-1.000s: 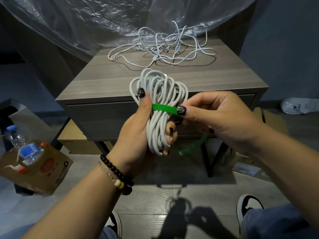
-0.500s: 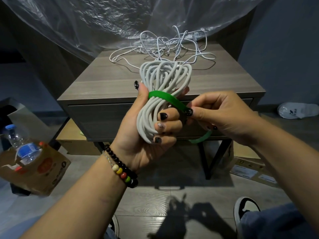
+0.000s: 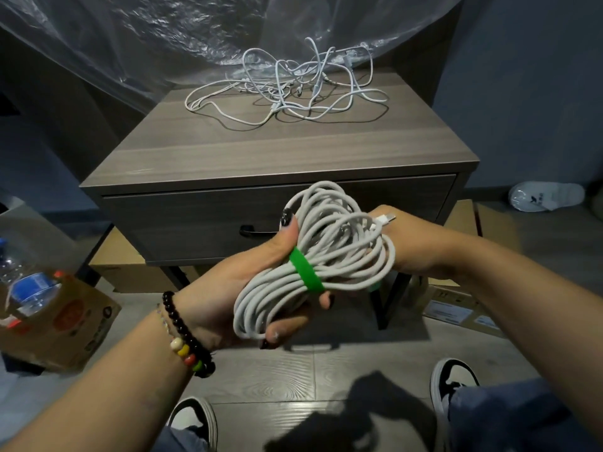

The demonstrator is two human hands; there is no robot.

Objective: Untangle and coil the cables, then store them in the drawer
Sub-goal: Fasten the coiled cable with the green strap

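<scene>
White coiled cable (image 3: 329,256), green strap (image 3: 306,272) around it, in left hand (image 3: 235,288); right hand (image 3: 408,246) behind the coil

closed drawer (image 3: 277,216) front just beyond the fingers (image 3: 287,332) with its black handle (image 3: 251,230) unblocked, tangled cables (image 3: 293,89) crowding the tabletop's far side, bare wood nearer, open floor below the fingers
</scene>
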